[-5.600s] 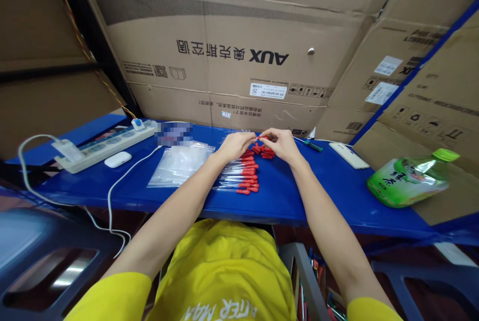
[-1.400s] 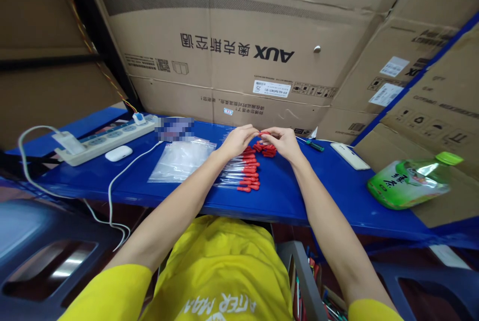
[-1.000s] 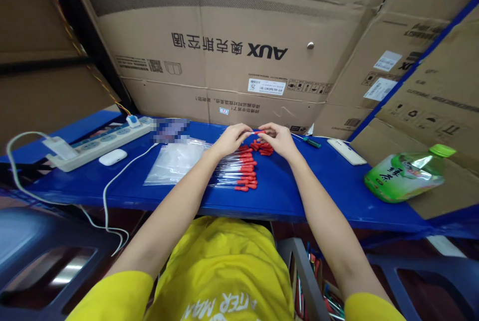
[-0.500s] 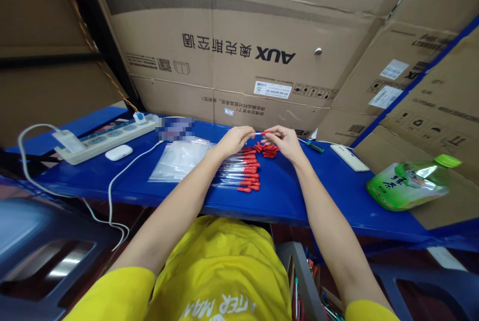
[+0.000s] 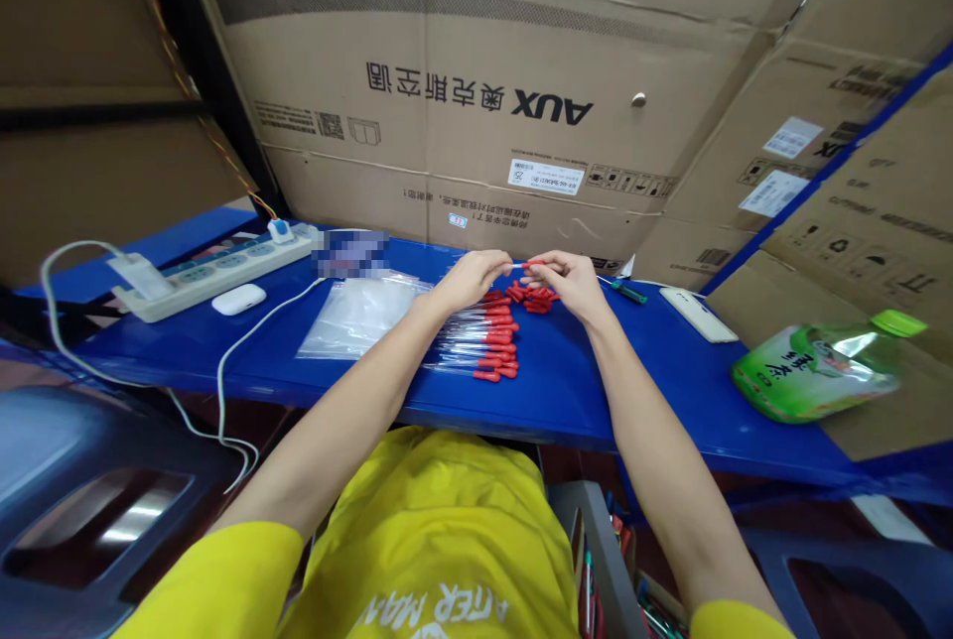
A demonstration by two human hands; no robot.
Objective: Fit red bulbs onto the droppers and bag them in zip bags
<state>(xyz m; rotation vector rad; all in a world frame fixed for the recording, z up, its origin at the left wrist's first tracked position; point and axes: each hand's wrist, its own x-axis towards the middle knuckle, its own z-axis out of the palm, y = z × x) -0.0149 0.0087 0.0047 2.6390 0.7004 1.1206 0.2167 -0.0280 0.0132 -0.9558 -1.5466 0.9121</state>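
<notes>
Over the blue table [image 5: 566,391], my left hand [image 5: 469,280] pinches the clear tube of a dropper [image 5: 519,265]. My right hand [image 5: 570,282] pinches the red bulb at the dropper's other end. The two hands nearly meet above a small heap of loose red bulbs [image 5: 532,296]. Just nearer to me lies a row of several finished droppers with red bulbs [image 5: 487,346], their clear tubes pointing left.
Clear plastic bags [image 5: 357,317] lie left of the droppers. A power strip [image 5: 215,267], a white earbud case [image 5: 238,299] and cables sit far left. A small screwdriver [image 5: 625,291], a white phone [image 5: 696,314] and a green bottle [image 5: 819,371] lie right. Cardboard boxes [image 5: 483,93] stand behind.
The hands stay together at the bulb heap. The dropper between my fingertips now shows more of its length, held level. The camera has shifted slightly.
</notes>
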